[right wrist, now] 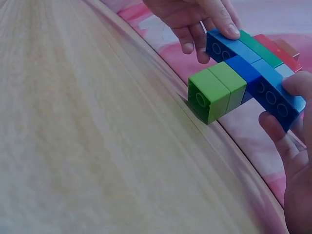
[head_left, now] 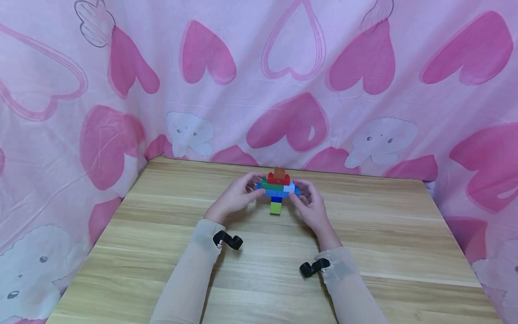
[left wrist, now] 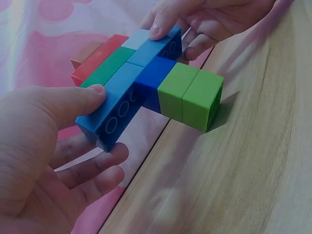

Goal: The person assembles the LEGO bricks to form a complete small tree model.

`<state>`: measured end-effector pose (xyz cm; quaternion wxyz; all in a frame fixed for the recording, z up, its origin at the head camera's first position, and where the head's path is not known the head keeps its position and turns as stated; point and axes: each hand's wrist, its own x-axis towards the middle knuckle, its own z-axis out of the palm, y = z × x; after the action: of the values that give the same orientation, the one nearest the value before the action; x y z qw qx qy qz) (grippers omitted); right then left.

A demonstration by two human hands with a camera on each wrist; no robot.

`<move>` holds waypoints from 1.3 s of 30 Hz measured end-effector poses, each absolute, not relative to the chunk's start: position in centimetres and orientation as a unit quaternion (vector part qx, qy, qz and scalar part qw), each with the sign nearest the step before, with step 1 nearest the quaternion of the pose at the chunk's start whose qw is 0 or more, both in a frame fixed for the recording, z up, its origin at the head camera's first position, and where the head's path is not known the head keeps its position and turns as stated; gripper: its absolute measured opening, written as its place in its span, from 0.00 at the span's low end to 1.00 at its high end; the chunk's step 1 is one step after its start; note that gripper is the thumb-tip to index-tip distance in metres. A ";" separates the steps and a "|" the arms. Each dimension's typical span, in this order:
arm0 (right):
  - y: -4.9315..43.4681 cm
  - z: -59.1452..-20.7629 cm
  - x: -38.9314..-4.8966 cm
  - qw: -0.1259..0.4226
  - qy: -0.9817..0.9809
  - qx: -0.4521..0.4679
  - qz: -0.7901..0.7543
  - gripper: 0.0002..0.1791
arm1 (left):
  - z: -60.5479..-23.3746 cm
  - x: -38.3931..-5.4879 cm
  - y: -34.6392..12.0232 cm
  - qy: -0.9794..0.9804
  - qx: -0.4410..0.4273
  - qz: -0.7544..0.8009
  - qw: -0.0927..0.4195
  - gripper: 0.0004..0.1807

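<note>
A mushroom-like build of toy building blocks (head_left: 277,187) stands above the wooden table, between both hands. Its stem is two lime green blocks (left wrist: 185,92) under a dark blue block (left wrist: 151,83). Across the stem lies a wide row of medium blue blocks (right wrist: 234,45). Above that come a green block (right wrist: 261,51) with a pale blue one (left wrist: 137,40), then a red block (head_left: 278,179) and a brown block (head_left: 279,173) on top. My left hand (head_left: 236,196) pinches the blue row's left end, thumb on its face. The right hand (head_left: 312,207) pinches the opposite end likewise.
The wood-grain table (head_left: 259,270) spreads under both forearms. A pink curtain (head_left: 243,90) with hearts and white cartoon animals hangs behind the table and along both sides. Black wrist mounts (head_left: 228,240) sit on the beige sleeves.
</note>
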<state>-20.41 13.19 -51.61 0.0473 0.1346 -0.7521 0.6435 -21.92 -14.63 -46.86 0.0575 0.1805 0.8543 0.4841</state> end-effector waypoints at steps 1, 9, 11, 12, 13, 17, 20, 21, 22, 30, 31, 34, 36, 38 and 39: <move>13.2 -51.6 -20.5 0.046 -0.752 0.134 0.643 0.26 | -46.9 -21.9 -14.6 0.855 0.178 0.485 0.057 0.28; 13.2 -52.0 -20.8 0.041 -0.749 0.128 0.649 0.27 | -47.2 -22.0 -14.6 0.853 0.161 0.492 0.056 0.30; 13.2 -52.2 -20.9 0.039 -0.747 0.128 0.651 0.27 | -47.3 -22.0 -14.6 0.851 0.157 0.497 0.058 0.28; 13.2 -52.2 -20.9 0.039 -0.747 0.128 0.651 0.27 | -47.4 -22.0 -14.6 0.851 0.154 0.499 0.060 0.27; 13.2 -52.3 -20.9 0.038 -0.748 0.127 0.651 0.27 | -47.5 -22.1 -14.6 0.851 0.151 0.500 0.063 0.26; 13.2 -52.2 -20.8 0.028 -0.753 0.115 0.648 0.28 | -47.9 -22.1 -14.7 0.855 0.141 0.495 0.068 0.22; 13.2 -52.0 -20.8 0.009 -0.767 0.089 0.635 0.27 | -48.1 -22.2 -14.6 0.859 0.140 0.488 0.068 0.19; 13.2 -52.0 -20.7 0.002 -0.773 0.080 0.630 0.26 | -48.2 -22.2 -14.6 0.860 0.140 0.486 0.067 0.19; 13.2 -51.9 -20.7 -0.002 -0.778 0.071 0.624 0.25 | -48.3 -22.3 -14.5 0.861 0.141 0.484 0.066 0.19; 13.1 -51.8 -20.7 -0.003 -0.797 0.054 0.602 0.22 | -49.1 -22.4 -14.3 0.865 0.147 0.475 0.066 0.16; 13.1 -51.8 -20.7 -0.003 -0.799 0.054 0.598 0.22 | -49.1 -22.4 -14.3 0.866 0.147 0.474 0.065 0.16; 13.1 -51.8 -20.8 -0.001 -0.809 0.050 0.585 0.21 | -49.1 -22.5 -14.2 0.868 0.152 0.470 0.059 0.15; 13.1 -51.8 -20.8 0.000 -0.816 0.048 0.576 0.21 | -49.2 -22.5 -14.2 0.870 0.156 0.464 0.055 0.15; 13.2 -51.8 -20.7 0.004 -0.822 0.047 0.567 0.20 | -49.2 -22.5 -14.2 0.872 0.161 0.459 0.050 0.14; 13.2 -51.8 -20.7 0.006 -0.825 0.047 0.564 0.20 | -49.2 -22.5 -14.2 0.873 0.162 0.458 0.048 0.14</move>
<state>-20.71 13.21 -51.79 0.0056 0.0466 -0.8247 0.5636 -22.49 -14.16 -49.25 0.0480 0.1623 0.8728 0.4577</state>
